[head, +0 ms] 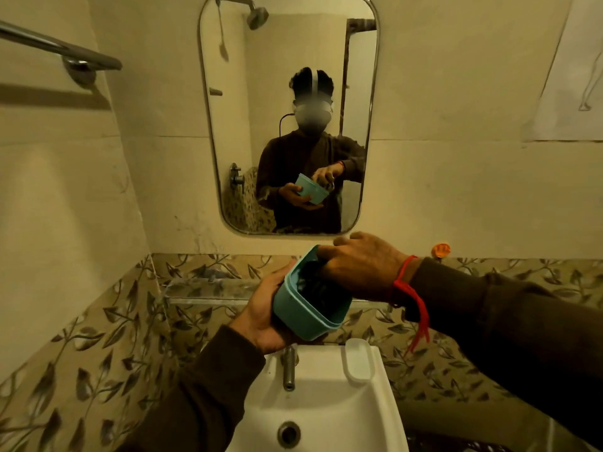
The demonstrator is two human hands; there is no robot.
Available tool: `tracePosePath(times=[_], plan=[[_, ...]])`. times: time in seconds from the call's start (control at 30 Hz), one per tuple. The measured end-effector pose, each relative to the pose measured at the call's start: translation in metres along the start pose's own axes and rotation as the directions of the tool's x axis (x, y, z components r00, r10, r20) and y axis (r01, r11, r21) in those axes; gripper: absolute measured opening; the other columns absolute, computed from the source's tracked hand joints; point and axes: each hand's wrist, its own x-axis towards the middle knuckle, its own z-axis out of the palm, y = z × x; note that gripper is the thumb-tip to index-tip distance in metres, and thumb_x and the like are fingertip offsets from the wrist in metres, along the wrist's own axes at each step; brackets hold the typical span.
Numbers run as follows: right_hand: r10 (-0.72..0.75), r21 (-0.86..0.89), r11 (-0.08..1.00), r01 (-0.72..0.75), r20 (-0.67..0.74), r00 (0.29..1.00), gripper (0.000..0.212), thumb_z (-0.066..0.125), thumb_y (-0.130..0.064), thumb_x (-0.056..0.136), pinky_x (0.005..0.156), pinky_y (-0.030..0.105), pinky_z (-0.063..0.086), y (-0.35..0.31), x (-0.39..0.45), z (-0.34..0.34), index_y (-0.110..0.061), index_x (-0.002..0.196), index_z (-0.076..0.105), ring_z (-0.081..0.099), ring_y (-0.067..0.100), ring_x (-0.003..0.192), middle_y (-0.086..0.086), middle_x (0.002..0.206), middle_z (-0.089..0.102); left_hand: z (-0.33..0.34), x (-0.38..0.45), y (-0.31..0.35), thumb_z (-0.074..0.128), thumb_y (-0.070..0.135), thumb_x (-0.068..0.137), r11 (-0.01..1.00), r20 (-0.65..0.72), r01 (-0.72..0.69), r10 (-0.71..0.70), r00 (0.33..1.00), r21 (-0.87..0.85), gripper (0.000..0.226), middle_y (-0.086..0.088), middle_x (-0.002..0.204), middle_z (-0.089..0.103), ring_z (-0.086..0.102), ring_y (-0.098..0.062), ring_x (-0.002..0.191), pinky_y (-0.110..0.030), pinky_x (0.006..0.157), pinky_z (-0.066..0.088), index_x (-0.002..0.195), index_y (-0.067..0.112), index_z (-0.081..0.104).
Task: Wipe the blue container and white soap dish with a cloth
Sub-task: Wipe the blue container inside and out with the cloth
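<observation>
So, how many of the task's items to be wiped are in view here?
2. The blue container is held above the sink, gripped by the left hand; the white soap dish sits on the sink's right rim.

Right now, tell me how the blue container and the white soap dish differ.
The blue container is teal-blue and deep; the white soap dish is white and shallow. The container is held tilted in the air by the left hand, with the right hand pressing a dark cloth inside it; the dish lies flat and untouched on the sink rim beside the tap. Both have rounded corners.
</observation>
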Motion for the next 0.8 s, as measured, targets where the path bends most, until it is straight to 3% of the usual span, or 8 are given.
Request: tracePosePath(times=[0.07, 0.13, 0.23, 0.33, 0.43, 0.6, 0.7, 0.8], plan=[[0.012, 0.090, 0.996, -0.021, 0.099, 0.995, 0.040, 0.062, -0.030, 0.087, 0.079, 0.042, 0.054, 0.000, 0.000, 0.000, -0.025, 0.126, 0.054, 0.061, 0.025, 0.099, 0.002, 0.116, 0.060, 0.000, 0.000, 0.000, 0.051, 0.051, 0.099, 1.000, 0.000, -0.013, 0.013, 1.000, -0.013, 0.054, -0.025, 0.118, 0.071, 0.073, -0.038, 0.094, -0.047, 0.079, 0.060, 0.119, 0.007, 0.075], [0.015, 0.081, 0.996, -0.023, 0.100, 0.995, 0.037, 0.065, -0.032, 0.085, 0.080, 0.041, 0.054, 0.000, 0.001, -0.001, -0.025, 0.120, 0.058, 0.062, 0.023, 0.097, 0.001, 0.112, 0.063, 0.001, 0.001, -0.005, 0.051, 0.049, 0.099, 0.999, -0.008, -0.022, 0.022, 1.000, -0.027, 0.054, -0.026, 0.120, 0.070, 0.072, -0.040, 0.096, -0.048, 0.080, 0.059, 0.126, 0.006, 0.071], [0.056, -0.002, 0.998, -0.057, -0.089, 0.994, 0.037, 0.068, -0.031, 0.081, 0.080, 0.042, 0.053, -0.001, 0.003, 0.000, -0.021, 0.116, 0.061, 0.059, 0.025, 0.101, 0.003, 0.115, 0.060, 0.003, 0.003, -0.015, 0.051, 0.052, 0.097, 0.998, 0.014, -0.018, 0.018, 1.000, -0.055, 0.056, -0.027, 0.114, 0.072, 0.074, -0.040, 0.090, -0.047, 0.073, 0.060, 0.116, 0.006, 0.076], [0.062, -0.048, 0.996, -0.071, -0.175, 0.983, 0.035, 0.062, -0.031, 0.082, 0.073, 0.043, 0.054, -0.005, 0.006, 0.002, -0.016, 0.114, 0.062, 0.058, 0.027, 0.097, 0.007, 0.114, 0.058, 0.004, 0.006, -0.013, 0.051, 0.057, 0.093, 0.999, 0.007, -0.023, 0.023, 1.000, -0.042, 0.058, -0.025, 0.108, 0.075, 0.075, -0.038, 0.085, -0.044, 0.069, 0.061, 0.104, 0.008, 0.081], [0.097, 0.003, 0.995, -0.100, -0.275, 0.956, 0.034, 0.051, -0.030, 0.086, 0.061, 0.041, 0.054, -0.005, 0.003, 0.007, -0.013, 0.114, 0.058, 0.061, 0.029, 0.086, 0.008, 0.108, 0.061, 0.005, 0.006, -0.004, 0.053, 0.060, 0.093, 0.999, -0.024, -0.049, 0.049, 0.999, 0.007, 0.058, -0.025, 0.113, 0.073, 0.074, -0.039, 0.089, -0.047, 0.075, 0.060, 0.113, 0.011, 0.078], [0.046, 0.024, 0.999, -0.040, -0.419, 0.907, 0.035, 0.066, -0.028, 0.083, 0.051, 0.038, 0.054, 0.001, -0.002, 0.016, -0.010, 0.112, 0.059, 0.064, 0.027, 0.076, 0.008, 0.100, 0.066, 0.009, 0.002, 0.003, 0.057, 0.058, 0.093, 0.998, 0.001, -0.069, 0.069, 0.998, 0.005, 0.057, -0.026, 0.119, 0.072, 0.074, -0.039, 0.097, -0.049, 0.080, 0.061, 0.119, 0.010, 0.074], [0.030, 0.014, 1.000, -0.027, -0.399, 0.916, 0.036, 0.071, -0.027, 0.080, 0.050, 0.037, 0.054, -0.004, 0.001, 0.015, -0.010, 0.110, 0.061, 0.064, 0.026, 0.074, 0.007, 0.096, 0.066, 0.005, 0.002, 0.000, 0.058, 0.057, 0.091, 0.998, -0.003, -0.054, 0.055, 0.999, 0.009, 0.056, -0.025, 0.117, 0.073, 0.074, -0.039, 0.094, -0.048, 0.078, 0.061, 0.114, 0.009, 0.077], [0.034, -0.012, 0.999, -0.038, -0.269, 0.963, 0.034, 0.062, -0.030, 0.086, 0.058, 0.039, 0.053, -0.011, 0.006, 0.010, -0.014, 0.115, 0.060, 0.061, 0.025, 0.080, 0.006, 0.108, 0.062, -0.001, 0.002, 0.000, 0.063, 0.054, 0.087, 0.998, 0.002, -0.056, 0.056, 0.998, 0.020, 0.054, -0.025, 0.115, 0.073, 0.075, -0.038, 0.093, -0.048, 0.078, 0.062, 0.111, 0.008, 0.078]])
